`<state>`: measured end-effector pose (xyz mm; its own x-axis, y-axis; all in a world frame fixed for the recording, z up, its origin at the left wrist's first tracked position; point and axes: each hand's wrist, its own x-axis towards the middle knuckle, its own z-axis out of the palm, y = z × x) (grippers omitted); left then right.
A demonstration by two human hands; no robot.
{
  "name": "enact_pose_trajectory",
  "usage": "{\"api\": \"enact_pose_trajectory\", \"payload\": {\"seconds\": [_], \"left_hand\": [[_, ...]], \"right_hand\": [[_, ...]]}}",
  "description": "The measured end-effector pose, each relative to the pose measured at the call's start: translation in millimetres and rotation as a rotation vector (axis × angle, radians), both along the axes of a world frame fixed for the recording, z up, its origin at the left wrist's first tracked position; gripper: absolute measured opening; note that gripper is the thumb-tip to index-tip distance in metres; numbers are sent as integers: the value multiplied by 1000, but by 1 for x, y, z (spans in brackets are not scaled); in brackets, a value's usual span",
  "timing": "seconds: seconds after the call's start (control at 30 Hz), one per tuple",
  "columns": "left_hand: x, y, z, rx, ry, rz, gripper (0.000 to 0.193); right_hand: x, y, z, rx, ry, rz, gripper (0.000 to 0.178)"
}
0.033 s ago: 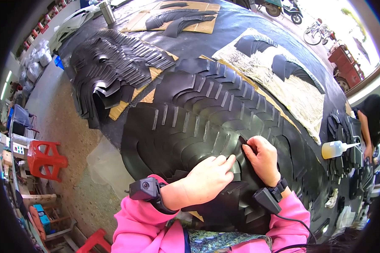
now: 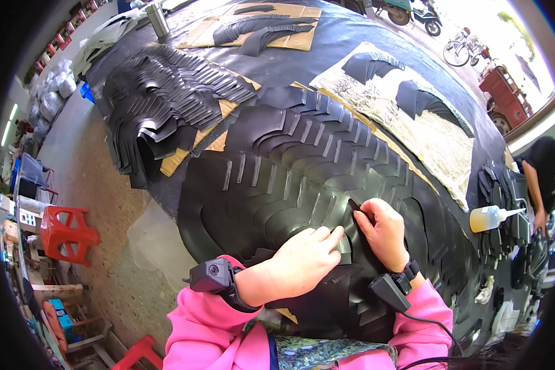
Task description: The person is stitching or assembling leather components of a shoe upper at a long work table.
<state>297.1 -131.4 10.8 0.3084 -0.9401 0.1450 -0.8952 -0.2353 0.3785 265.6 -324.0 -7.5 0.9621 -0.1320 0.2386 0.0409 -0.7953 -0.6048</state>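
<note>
On the table [image 2: 351, 49], two hands pinch one black piece [image 2: 351, 206].

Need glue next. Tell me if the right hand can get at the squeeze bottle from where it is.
Probably yes. The squeeze bottle lies on its side to the right of the right hand, with only flat black cut pieces between them and nothing standing in the way. The hand would first have to let go of the piece it pinches.

Daylight is pouring in from two o'clock, where a bicycle [image 2: 456, 52] and a red cart [image 2: 505, 95] are standing outside. At nine o'clock a speckled concrete floor [image 2: 98, 203] is spreading out, with a red plastic stool [image 2: 65, 233] sitting on it. Grey sacks [image 2: 52, 98] are piling up at ten o'clock.
</note>
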Motion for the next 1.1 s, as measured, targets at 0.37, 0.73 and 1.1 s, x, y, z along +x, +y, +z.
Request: {"api": "enact_pose_trajectory", "payload": {"seconds": [0.37, 0.73, 1.1], "left_hand": [[-1, 0, 4, 25, -26, -8, 17], [-45, 41, 80, -479, 1009, 420, 23], [-75, -47, 20, -838, 1407, 178, 34]], "right_hand": [[-1, 2, -2, -261, -114, 110, 21], [-31, -11, 36, -294, -353, 231, 38], [-95, -3, 82, 313, -114, 234, 46]]}}
